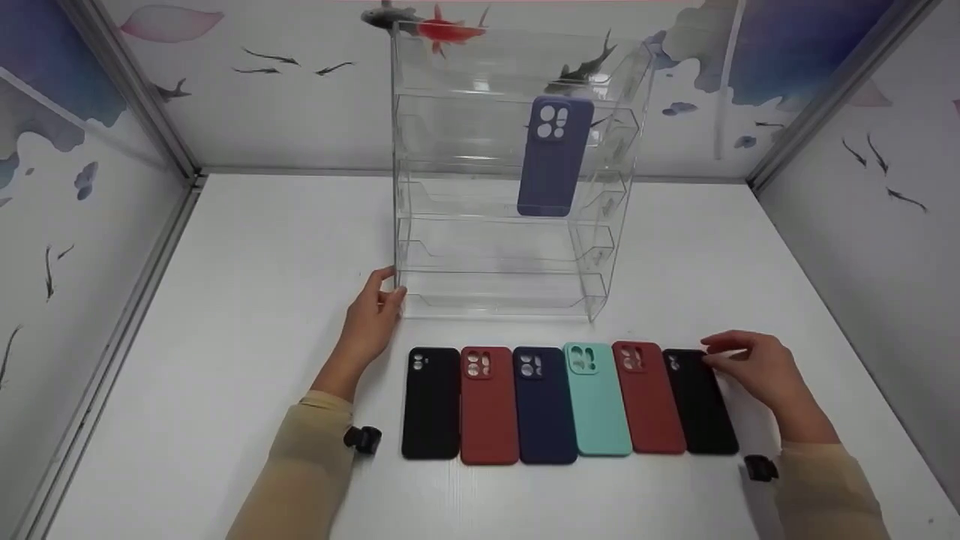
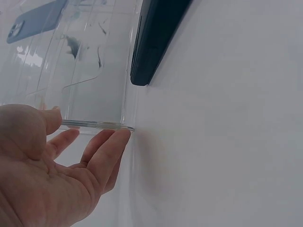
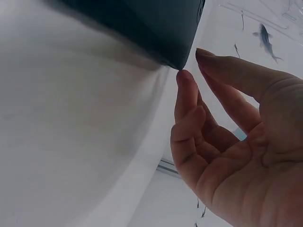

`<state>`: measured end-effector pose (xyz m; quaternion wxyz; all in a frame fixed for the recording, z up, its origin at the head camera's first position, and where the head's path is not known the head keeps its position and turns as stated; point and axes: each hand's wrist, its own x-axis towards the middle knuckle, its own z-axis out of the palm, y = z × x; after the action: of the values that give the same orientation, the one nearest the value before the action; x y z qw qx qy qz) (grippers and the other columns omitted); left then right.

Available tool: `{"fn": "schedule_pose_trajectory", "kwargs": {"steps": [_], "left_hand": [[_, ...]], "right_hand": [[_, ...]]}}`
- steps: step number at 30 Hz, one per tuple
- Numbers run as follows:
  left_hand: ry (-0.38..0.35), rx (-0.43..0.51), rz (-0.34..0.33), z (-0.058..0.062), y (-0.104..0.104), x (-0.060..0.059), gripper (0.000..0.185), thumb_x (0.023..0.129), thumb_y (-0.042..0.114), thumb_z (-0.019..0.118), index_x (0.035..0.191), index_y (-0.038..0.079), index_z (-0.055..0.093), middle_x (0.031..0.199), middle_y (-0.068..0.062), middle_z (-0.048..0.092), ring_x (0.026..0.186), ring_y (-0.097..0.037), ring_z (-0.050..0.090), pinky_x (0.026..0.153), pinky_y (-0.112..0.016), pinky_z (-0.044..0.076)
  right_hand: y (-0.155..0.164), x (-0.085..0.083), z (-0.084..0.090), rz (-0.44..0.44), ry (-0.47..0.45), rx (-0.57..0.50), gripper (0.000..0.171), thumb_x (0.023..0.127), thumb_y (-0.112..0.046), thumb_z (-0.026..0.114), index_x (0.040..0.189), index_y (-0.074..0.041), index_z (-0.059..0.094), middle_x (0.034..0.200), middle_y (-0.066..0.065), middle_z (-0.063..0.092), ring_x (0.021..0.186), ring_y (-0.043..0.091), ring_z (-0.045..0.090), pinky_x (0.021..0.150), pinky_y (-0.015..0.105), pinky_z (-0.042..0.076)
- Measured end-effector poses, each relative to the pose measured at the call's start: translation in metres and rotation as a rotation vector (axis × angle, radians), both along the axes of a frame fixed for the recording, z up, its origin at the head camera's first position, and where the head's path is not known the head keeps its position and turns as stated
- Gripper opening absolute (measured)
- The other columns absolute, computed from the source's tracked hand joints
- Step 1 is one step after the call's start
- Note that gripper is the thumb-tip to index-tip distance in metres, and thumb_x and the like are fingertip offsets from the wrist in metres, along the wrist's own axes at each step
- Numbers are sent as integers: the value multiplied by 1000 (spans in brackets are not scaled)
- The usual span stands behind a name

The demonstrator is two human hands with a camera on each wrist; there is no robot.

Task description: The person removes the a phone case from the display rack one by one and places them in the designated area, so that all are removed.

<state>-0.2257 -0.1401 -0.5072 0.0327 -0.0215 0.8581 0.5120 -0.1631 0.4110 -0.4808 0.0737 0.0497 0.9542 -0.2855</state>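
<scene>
A clear acrylic rack (image 1: 495, 309) with several tiers stands on the table. My left hand (image 1: 373, 319) grips the lower front edge of its left side panel, thumb on one face and fingers on the other in the left wrist view. A purple phone case (image 1: 555, 161) leans in the rack's upper right part. In front lies a row of phone cases. At its right end, my right hand (image 1: 761, 371) holds the top right corner of a black phone case (image 1: 701, 405) between thumb and forefinger. The right wrist view shows that corner (image 3: 165, 38) at the fingertips.
Leftward from there lie a red case (image 1: 651, 409), a mint case (image 1: 601, 412), a navy case (image 1: 546, 420), another red case (image 1: 489, 420) and another black case (image 1: 430, 412). Printed wall panels (image 1: 285, 120) with metal frame edges (image 1: 154, 97) bound the white table (image 1: 262, 247).
</scene>
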Motion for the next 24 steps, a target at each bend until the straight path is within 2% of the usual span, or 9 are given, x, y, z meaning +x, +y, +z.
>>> {"fn": "schedule_pose_trajectory", "kwargs": {"steps": [7, 14, 21, 24], "left_hand": [[-6, 10, 11, 0, 1, -1, 53, 111, 32, 48, 159, 15, 36, 118, -19, 65, 110, -29, 65, 94, -44, 51], [-8, 11, 18, 0, 1, -1, 53, 111, 32, 49, 159, 16, 36, 117, -18, 65, 107, -28, 64, 92, -43, 51], [6, 16, 26, -1, 2, 0, 53, 111, 33, 49, 159, 16, 36, 117, -18, 65, 110, -30, 63, 93, -45, 50], [10, 18, 32, -2, 2, 1, 53, 111, 33, 48, 159, 17, 36, 117, -18, 64, 110, -30, 63, 93, -45, 50]], "right_hand": [[-12, 1, 9, -51, 125, 19, 30, 98, -24, 72, 123, -8, 74, 120, 18, 73, 96, 20, 64, 68, 23, 52], [-21, 5, 14, -82, 168, -6, 31, 100, -27, 70, 124, -8, 73, 121, 17, 72, 104, 28, 63, 69, 19, 51], [-33, 7, 20, -101, 246, -22, 29, 100, -29, 70, 121, -11, 75, 116, 13, 74, 89, 2, 57, 68, 17, 50], [-39, 6, 19, -89, 295, -31, 25, 99, -26, 71, 119, -12, 76, 111, 11, 74, 86, -3, 56, 71, 11, 47]]}}
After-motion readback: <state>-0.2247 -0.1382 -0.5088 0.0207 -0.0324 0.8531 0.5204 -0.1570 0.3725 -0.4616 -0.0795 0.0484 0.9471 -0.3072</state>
